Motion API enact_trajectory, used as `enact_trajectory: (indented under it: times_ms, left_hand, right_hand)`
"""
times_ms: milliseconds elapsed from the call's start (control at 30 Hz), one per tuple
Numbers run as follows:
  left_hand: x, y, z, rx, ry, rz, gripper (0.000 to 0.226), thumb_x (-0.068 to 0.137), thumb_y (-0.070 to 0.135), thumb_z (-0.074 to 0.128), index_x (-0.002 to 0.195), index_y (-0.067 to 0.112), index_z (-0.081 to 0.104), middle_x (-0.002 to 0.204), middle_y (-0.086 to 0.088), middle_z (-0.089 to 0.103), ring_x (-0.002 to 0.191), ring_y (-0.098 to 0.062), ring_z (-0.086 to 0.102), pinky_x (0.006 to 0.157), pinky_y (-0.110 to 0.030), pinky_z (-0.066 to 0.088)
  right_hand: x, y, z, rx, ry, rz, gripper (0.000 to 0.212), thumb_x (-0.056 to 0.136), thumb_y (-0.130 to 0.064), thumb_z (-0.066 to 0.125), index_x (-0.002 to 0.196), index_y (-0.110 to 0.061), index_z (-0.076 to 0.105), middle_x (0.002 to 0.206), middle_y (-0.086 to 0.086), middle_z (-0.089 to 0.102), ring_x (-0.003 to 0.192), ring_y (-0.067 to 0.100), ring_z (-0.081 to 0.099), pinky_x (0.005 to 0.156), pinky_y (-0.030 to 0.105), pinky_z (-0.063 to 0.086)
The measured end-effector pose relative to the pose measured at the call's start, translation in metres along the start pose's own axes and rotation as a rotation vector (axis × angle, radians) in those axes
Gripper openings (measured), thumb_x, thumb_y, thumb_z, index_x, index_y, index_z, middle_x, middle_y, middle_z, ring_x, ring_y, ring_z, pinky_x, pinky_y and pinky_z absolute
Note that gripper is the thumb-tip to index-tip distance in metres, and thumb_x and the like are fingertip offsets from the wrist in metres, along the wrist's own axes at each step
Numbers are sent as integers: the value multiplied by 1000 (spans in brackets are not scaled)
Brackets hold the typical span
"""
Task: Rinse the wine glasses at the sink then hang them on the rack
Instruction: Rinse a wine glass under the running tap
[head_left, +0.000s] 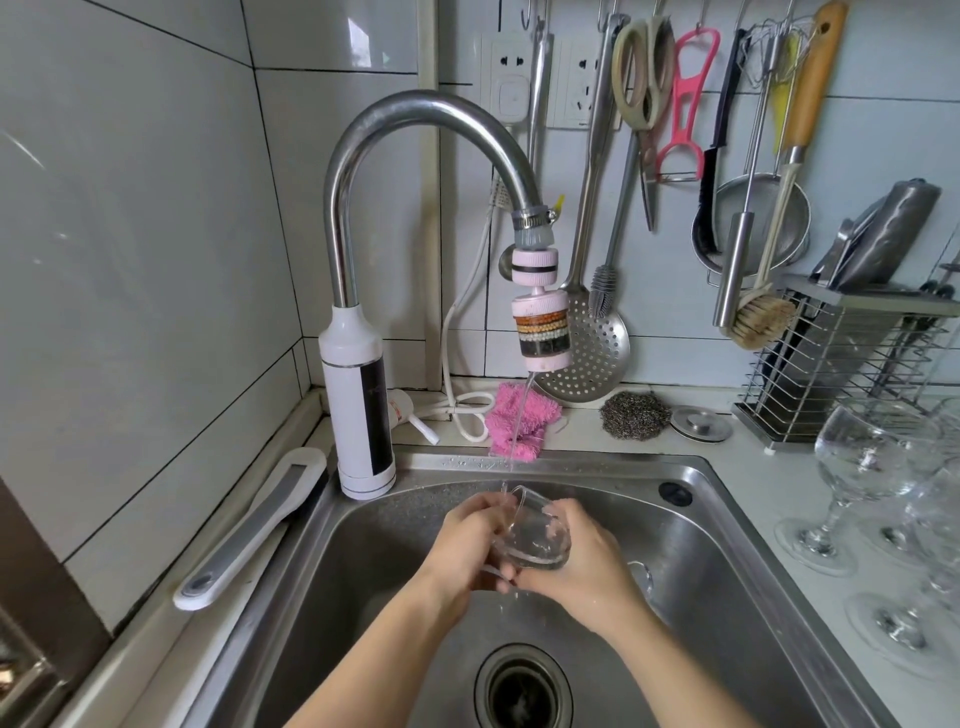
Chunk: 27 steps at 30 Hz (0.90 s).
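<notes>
Both hands cradle a glass (537, 535) over the sink (727, 525); its long axis tilts, mouth up toward the stream. Left grip (470, 540) grasps the rim side; right grip (584, 558) cups the bowl, nearer the bench glasses (872, 457).

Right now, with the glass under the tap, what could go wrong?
The clear wine glass is wet and cupped between the left hand and right hand over the steel sink; a slip could likely break it. Other stemmed glasses crowd the counter on the right, so the right elbow might knock them when lifting out.
</notes>
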<state>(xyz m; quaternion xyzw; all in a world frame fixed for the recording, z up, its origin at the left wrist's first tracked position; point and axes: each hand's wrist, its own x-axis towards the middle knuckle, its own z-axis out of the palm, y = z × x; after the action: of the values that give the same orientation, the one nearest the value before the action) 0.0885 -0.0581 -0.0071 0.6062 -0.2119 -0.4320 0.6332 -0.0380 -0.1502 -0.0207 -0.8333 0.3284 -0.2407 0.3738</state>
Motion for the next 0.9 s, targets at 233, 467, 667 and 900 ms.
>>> enact_trajectory:
  times_ms: [233, 467, 667, 900]
  left_hand:
    - [-1, -5, 4, 268, 33, 130, 66, 64, 64, 78, 115, 22, 67, 100, -2, 76, 68, -16, 65, 56, -28, 49]
    - [-3, -6, 4, 419, 270, 304, 79, 57, 68, 76, 123, 30, 54, 96, 12, 74, 96, -7, 70, 91, -33, 56]
    - [5, -10, 0, 319, 414, 252, 66, 77, 48, 85, 127, 20, 50, 119, -2, 65, 111, -21, 63, 101, -37, 50]
    - [1, 2, 2, 83, 422, 134, 75, 71, 68, 73, 116, 10, 57, 117, -18, 69, 106, -35, 71, 99, -52, 54]
  right_hand:
    - [1, -2, 0, 190, -118, 195, 60, 49, -37, 89, 99, -25, 58, 70, -10, 67, 56, 0, 61, 49, 14, 40]
    - [-1, -5, 4, 540, -399, 272, 33, 76, 2, 71, 106, 4, 58, 79, 16, 71, 59, 27, 63, 49, 31, 46]
    - [-9, -8, -1, 186, -531, 238, 14, 98, -24, 58, 91, -13, 61, 78, 4, 74, 64, 13, 65, 60, 21, 50]
    - [-21, -20, -16, 301, -507, 238, 17, 89, -24, 71, 95, -10, 65, 87, 7, 75, 79, 15, 70, 65, 26, 55]
